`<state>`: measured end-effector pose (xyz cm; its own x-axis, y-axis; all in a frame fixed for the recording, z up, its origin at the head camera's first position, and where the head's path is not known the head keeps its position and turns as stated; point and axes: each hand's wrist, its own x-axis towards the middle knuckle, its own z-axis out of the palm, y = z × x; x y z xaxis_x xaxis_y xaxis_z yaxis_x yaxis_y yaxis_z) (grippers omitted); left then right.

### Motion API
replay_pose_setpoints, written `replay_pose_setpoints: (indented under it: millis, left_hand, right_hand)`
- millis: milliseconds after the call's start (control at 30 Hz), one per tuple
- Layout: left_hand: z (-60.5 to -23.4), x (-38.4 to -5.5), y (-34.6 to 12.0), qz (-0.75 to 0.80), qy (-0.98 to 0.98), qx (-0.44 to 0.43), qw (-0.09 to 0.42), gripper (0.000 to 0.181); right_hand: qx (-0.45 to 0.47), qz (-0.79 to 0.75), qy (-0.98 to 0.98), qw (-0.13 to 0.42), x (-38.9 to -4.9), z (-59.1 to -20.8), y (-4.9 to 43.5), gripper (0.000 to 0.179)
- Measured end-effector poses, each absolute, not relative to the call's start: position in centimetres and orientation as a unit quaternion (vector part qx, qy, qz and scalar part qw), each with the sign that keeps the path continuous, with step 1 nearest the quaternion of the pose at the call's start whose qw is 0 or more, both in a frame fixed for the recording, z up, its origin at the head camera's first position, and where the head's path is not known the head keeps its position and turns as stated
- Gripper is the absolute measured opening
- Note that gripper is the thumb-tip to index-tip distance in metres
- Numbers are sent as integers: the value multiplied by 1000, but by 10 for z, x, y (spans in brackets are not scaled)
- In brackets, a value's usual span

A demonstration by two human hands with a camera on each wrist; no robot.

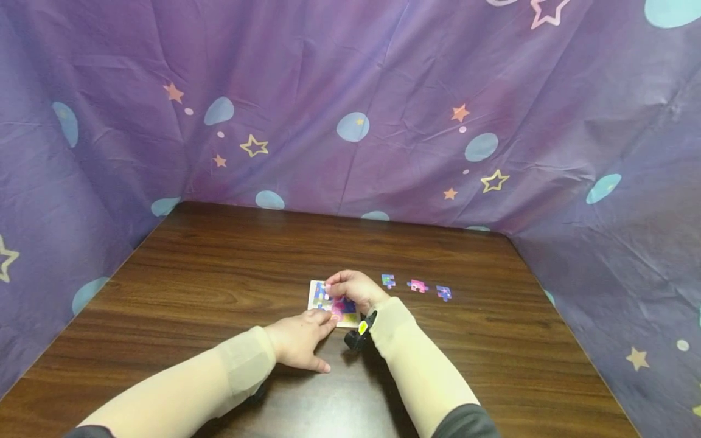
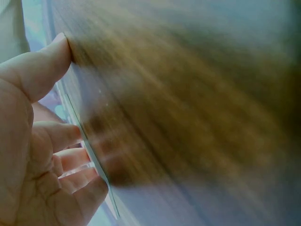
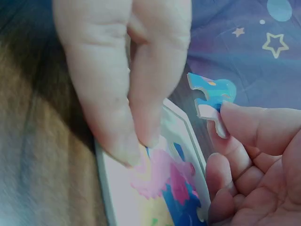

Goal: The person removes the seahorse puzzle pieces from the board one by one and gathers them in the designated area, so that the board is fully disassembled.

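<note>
A small jigsaw puzzle in a white-bordered tray [image 1: 313,294] lies on the table under both hands. My right hand [image 1: 356,289] pinches a blue and white puzzle piece [image 3: 216,92] between thumb and fingers, above the tray's far part in the right wrist view. Fingertips of my left hand [image 1: 303,339] rest on the tray's near left border and the pink picture, the thumb spread out over the wood. In the left wrist view, those fingers lie along the tray's edge [image 2: 96,162]. Part of the picture is hidden by the hands.
Right of the tray, three loose pieces lie in a row on the brown table [image 1: 246,243]: a blue-green one [image 1: 388,280], a pink one [image 1: 418,285] and a blue-purple one [image 1: 444,292]. A purple star-patterned curtain [image 1: 306,91] hangs behind and at both sides.
</note>
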<state>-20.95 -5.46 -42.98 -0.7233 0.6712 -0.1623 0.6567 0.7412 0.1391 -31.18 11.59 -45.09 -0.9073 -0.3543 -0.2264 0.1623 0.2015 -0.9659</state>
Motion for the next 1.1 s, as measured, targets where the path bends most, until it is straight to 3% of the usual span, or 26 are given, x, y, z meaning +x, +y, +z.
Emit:
replay_pose_setpoints:
  millis: [333,700,1100]
  left_hand:
    - [-431,-209,-53,39,926,361,99,91]
    - [-428,-209,-54,42,929,350,111,89]
    - [-429,-208,-55,42,931,345,112,89]
  right_hand:
    - [-65,-658,727,183,-315,-448,136,9]
    - [-33,-637,755,152,-317,-445,194,8]
    - [-19,-528,837,145,-308,-442,243,9]
